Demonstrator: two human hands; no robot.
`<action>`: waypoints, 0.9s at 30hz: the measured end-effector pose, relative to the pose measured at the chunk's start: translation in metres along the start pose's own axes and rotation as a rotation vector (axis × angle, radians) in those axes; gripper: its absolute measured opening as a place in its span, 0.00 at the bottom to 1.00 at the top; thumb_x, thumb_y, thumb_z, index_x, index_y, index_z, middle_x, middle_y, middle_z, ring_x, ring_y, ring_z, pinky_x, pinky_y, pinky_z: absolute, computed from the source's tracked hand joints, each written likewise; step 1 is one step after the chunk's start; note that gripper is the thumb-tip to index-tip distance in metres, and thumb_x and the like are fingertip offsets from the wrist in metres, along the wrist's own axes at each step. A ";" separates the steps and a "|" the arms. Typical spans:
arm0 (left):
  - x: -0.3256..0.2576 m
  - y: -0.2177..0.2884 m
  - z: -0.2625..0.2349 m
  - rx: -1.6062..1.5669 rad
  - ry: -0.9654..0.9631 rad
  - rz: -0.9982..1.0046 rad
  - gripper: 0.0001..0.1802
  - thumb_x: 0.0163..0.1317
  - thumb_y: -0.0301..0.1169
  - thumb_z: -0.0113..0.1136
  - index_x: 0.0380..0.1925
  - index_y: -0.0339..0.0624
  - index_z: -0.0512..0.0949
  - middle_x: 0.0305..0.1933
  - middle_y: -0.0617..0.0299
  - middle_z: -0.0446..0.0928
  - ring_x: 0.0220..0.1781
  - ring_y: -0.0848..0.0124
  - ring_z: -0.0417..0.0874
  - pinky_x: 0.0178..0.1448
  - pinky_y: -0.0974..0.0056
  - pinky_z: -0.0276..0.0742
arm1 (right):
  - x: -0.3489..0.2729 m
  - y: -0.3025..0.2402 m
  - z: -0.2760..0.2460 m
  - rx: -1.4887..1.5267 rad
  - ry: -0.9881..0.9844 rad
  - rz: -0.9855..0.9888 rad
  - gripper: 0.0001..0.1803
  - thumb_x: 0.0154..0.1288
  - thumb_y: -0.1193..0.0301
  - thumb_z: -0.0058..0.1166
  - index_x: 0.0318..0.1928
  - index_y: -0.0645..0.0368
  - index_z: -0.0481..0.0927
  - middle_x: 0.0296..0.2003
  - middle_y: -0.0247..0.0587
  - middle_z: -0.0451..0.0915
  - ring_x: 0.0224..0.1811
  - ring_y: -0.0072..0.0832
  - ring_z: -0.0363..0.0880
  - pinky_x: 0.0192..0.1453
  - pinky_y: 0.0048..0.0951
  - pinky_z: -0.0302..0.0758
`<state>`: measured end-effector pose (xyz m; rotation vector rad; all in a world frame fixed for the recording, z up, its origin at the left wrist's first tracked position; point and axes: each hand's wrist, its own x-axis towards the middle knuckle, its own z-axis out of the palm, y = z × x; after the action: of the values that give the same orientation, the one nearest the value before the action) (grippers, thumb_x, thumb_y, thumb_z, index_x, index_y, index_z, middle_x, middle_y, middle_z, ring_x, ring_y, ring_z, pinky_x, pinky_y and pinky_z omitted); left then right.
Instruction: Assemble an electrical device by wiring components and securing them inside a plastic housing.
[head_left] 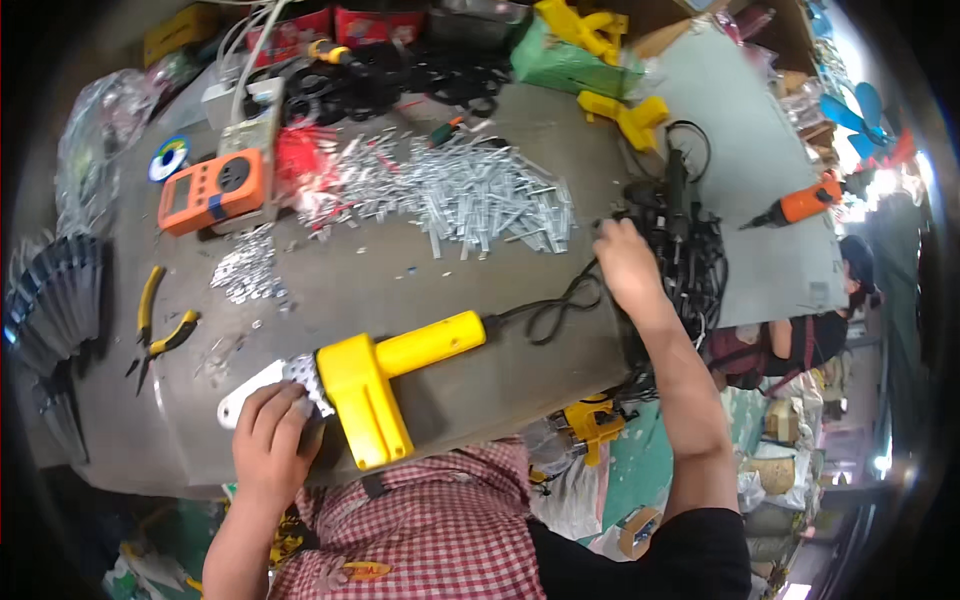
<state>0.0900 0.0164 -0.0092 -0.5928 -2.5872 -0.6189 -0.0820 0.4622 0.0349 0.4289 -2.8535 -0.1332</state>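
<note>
A yellow pipe welding tool (365, 400) with a round handle lies near the front edge of the table. Its pale metal heating plate (255, 390) points left, and my left hand (275, 435) is closed around the perforated metal part beside the yellow body. From the handle's end a black power cord (545, 312) loops right toward my right hand (628, 262). That hand is closed at the table's right side, next to a heap of black cords (690, 245). The cord runs in at its fingers, though the fingertips are partly hidden and blurred.
Many metal pins (490, 195) lie mid-table, by small washers (245, 265). Pliers (150, 325), an orange meter (215, 190) and a solder reel (168, 158) are left. An orange screwdriver (800, 203) lies on a pale board (745, 130); another person (800, 345) sits at right.
</note>
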 end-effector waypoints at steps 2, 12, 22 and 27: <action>0.004 -0.014 -0.009 -0.038 0.074 -0.075 0.21 0.37 0.22 0.67 0.36 0.37 0.75 0.38 0.52 0.78 0.39 0.53 0.80 0.42 0.55 0.77 | -0.001 -0.018 0.016 -0.089 0.032 -0.101 0.05 0.55 0.76 0.51 0.33 0.63 0.77 0.32 0.51 0.77 0.37 0.45 0.75 0.44 0.39 0.73; -0.065 -0.068 -0.080 -0.517 0.407 -0.989 0.07 0.63 0.22 0.47 0.39 0.32 0.72 0.37 0.65 0.74 0.40 0.79 0.71 0.46 0.73 0.67 | 0.066 -0.242 -0.020 1.272 -0.276 0.026 0.08 0.61 0.73 0.55 0.39 0.64 0.77 0.25 0.35 0.77 0.25 0.17 0.74 0.32 0.19 0.71; -0.106 -0.043 -0.084 0.047 0.460 -0.882 0.10 0.53 0.18 0.52 0.37 0.34 0.74 0.40 0.53 0.75 0.44 0.57 0.76 0.49 0.63 0.71 | 0.209 -0.327 0.009 1.291 -0.132 -0.227 0.11 0.62 0.71 0.56 0.41 0.65 0.78 0.25 0.37 0.80 0.22 0.17 0.77 0.30 0.21 0.74; -0.148 0.005 -0.053 -0.238 0.118 -1.128 0.10 0.51 0.22 0.60 0.35 0.36 0.75 0.31 0.51 0.76 0.32 0.60 0.80 0.38 0.62 0.75 | 0.211 -0.317 0.001 1.305 -0.135 -0.202 0.09 0.63 0.73 0.53 0.41 0.66 0.78 0.28 0.34 0.80 0.26 0.16 0.76 0.32 0.20 0.75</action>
<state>0.2295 -0.0507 -0.0351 0.9140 -2.5515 -1.2320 -0.1894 0.0968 0.0432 0.9172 -2.5857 1.7476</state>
